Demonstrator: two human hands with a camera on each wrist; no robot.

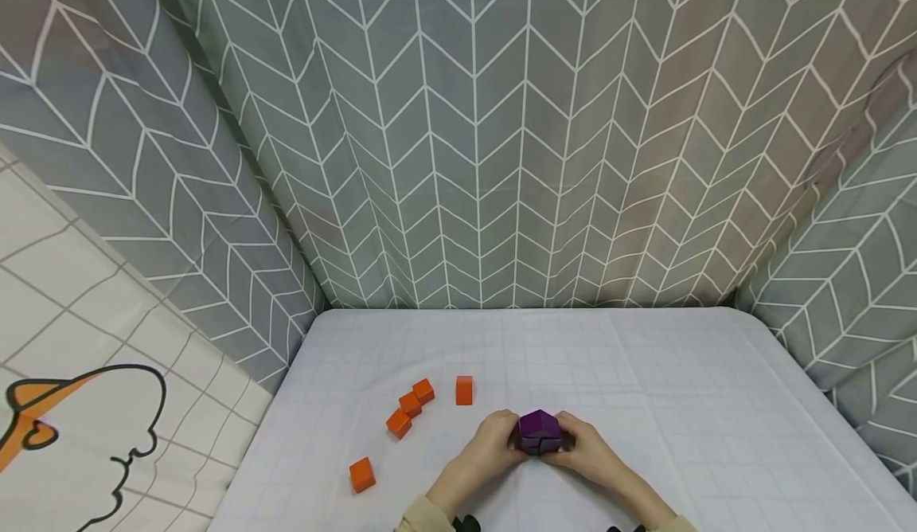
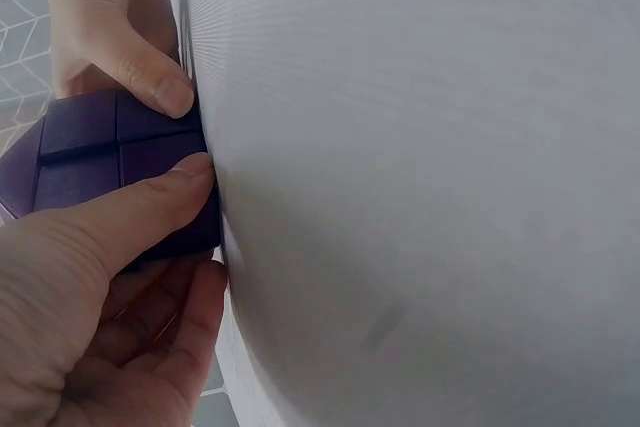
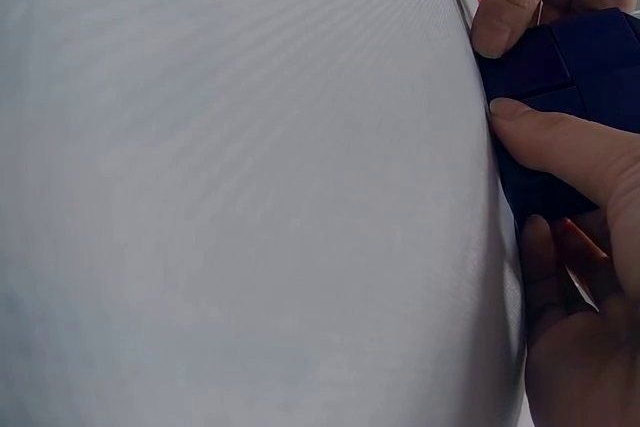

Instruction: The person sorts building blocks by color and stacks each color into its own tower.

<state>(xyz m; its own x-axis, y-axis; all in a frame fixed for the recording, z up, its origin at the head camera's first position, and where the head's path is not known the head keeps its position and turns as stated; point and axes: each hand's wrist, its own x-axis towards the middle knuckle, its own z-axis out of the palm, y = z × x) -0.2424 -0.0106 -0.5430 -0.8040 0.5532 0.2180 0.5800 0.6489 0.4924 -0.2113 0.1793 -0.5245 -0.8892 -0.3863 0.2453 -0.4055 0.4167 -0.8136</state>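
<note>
A stack of purple blocks stands on the white-covered table, between the two hands. Seams between its pieces show in the left wrist view, and its top rises to a peak. From the left side, the left hand grips it low down, thumb across the near face and fingers behind. The right hand holds the opposite side in the same way. Both thumbs press close to the table, their tips a little apart. In the right wrist view the purple blocks look dark blue, and their far side is hidden.
Several orange blocks lie left of the hands: a slanting row with a middle block, a lone upright-looking block and a nearer block. Grey patterned curtains hang behind the table's far edge and along its sides.
</note>
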